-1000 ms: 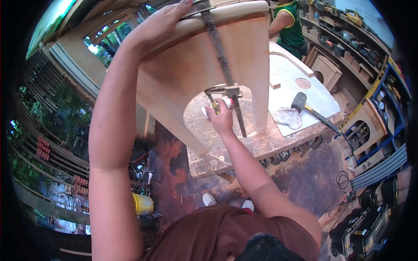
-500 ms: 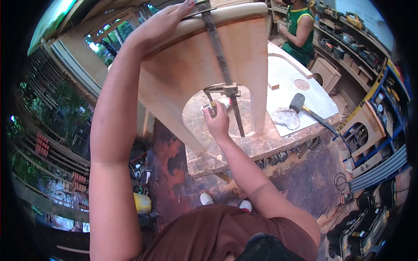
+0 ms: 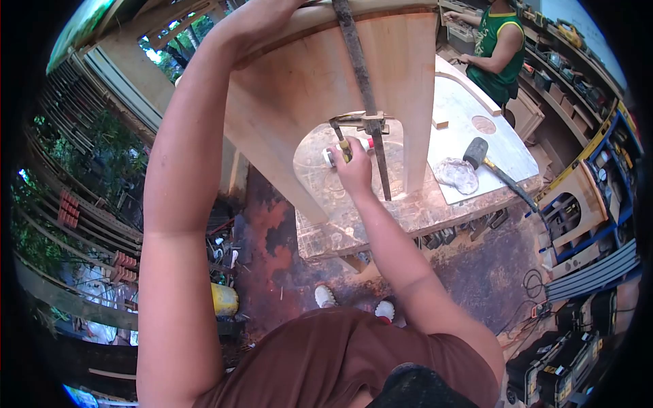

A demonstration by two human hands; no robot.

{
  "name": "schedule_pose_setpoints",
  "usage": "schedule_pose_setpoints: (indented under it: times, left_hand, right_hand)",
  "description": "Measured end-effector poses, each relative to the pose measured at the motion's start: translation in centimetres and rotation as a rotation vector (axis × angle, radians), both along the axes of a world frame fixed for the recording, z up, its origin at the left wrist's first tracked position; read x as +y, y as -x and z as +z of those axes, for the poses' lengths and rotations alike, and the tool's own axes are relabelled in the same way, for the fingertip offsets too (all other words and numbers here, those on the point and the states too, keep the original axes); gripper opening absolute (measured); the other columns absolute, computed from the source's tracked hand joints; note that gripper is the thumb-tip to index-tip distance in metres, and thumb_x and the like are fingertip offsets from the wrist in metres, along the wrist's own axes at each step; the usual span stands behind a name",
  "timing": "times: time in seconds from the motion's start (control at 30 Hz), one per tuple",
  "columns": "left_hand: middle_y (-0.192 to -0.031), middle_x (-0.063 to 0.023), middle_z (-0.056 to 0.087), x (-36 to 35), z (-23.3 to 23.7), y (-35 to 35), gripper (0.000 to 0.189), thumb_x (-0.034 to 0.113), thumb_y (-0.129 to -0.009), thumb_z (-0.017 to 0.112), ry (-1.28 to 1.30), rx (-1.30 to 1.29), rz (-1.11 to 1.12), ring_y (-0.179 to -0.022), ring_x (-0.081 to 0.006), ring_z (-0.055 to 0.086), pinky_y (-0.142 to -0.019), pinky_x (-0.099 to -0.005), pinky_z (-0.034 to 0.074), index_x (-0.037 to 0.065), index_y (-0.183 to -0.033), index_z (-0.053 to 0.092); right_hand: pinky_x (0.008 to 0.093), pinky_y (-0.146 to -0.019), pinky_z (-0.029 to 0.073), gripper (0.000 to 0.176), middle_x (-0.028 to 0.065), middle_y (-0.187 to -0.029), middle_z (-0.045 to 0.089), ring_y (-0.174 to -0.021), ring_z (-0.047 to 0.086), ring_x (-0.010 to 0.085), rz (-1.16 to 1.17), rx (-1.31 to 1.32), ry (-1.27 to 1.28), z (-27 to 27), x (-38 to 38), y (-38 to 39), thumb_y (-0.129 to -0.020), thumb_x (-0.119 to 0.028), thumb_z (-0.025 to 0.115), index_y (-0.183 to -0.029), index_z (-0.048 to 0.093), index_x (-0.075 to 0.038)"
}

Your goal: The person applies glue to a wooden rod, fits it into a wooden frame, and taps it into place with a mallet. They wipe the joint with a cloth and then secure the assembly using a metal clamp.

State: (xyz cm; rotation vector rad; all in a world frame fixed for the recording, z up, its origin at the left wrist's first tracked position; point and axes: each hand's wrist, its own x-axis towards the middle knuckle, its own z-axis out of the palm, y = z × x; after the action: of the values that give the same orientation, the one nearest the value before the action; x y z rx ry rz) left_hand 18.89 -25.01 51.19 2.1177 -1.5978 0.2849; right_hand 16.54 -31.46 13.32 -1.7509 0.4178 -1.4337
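Observation:
A long metal bar clamp point(image 3: 359, 61) runs down the face of a pale wooden panel point(image 3: 299, 88) with an arched cutout, standing on a worn workbench. My right hand point(image 3: 355, 166) is closed around the handle of the clamp's screw, inside the arch. Beside it lies a white bottle point(image 3: 329, 158) with a red tip, partly hidden by the fingers. My left hand point(image 3: 269, 19) rests at the panel's rounded top edge, near the upper end of the clamp; its fingers are cut off by the frame.
On the workbench point(image 3: 320, 241), a white board point(image 3: 500, 163) carries a rubber mallet point(image 3: 476, 151) and a crumpled translucent bag point(image 3: 456, 175). A person in a green shirt point(image 3: 500, 51) stands behind, by tool shelves. A yellow container point(image 3: 224, 299) is on the floor at left.
The view has shifted, so the panel and clamp sit higher and further right. My left fingers have left the frame. My right hand keeps its hold on the handle, slightly turned.

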Motion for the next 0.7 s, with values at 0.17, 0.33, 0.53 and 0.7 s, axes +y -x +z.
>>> schedule_pose_setpoints:
  times: [0.17, 0.33, 0.53, 0.7]
  left_hand:
    - [-0.14, -0.018, 0.054, 0.2, 0.0, 0.0, 0.063, 0.051, -0.105, 0.032, 0.003, -0.061, -0.02, -0.132, -0.0277, 0.048, -0.111, -0.0345, 0.033, -0.001, -0.136, 0.052]
    - [-0.138, -0.0174, 0.056, 0.0, -0.2, -0.6, 0.061, 0.049, -0.106, 0.032, 0.015, -0.012, -0.142, -0.131, -0.0272, 0.049, -0.111, -0.0345, 0.034, 0.0, -0.135, 0.053]
    - [-0.136, -0.017, 0.057, 0.1, -0.2, -0.2, 0.059, 0.048, -0.106, 0.033, 0.006, -0.005, -0.117, -0.129, -0.0259, 0.05, -0.11, -0.0341, 0.034, 0.001, -0.134, 0.054]
    - [-0.133, -0.0168, 0.058, 1.1, -0.1, 1.9, 0.059, 0.048, -0.106, 0.034, -0.003, 0.016, -0.058, -0.127, -0.0258, 0.051, -0.109, -0.0342, 0.036, 0.0, -0.133, 0.055]
  right_hand:
    - [0.0376, -0.071, 0.053, 0.034, 0.0144, -0.086, 0.07, -0.08, 0.07, 0.0288, 0.058, -0.036, -0.23, 0.5, 0.3, -0.4, -0.086, -0.027, 0.074, -0.108, 0.064, -0.003]
    - [0.0379, -0.068, 0.052, 0.029, 0.012, -0.08, 0.069, -0.073, 0.068, 0.0292, 0.607, 0.083, -0.235, 0.3, -3.4, 0.1, -0.089, -0.027, 0.071, -0.101, 0.066, -0.002]
    - [0.0384, -0.064, 0.051, 0.032, 0.0107, -0.079, 0.067, -0.066, 0.065, 0.0271, 0.435, 0.011, -0.226, 0.2, -0.9, 0.1, -0.085, -0.026, 0.075, -0.103, 0.064, -0.003]
    - [0.0419, -0.066, 0.053, 0.047, 0.0106, -0.083, 0.069, -0.071, 0.067, 0.0301, 0.03, 0.044, -0.151, 2.0, 1.4, 0.6, -0.081, -0.03, 0.078, -0.118, 0.059, -0.008]
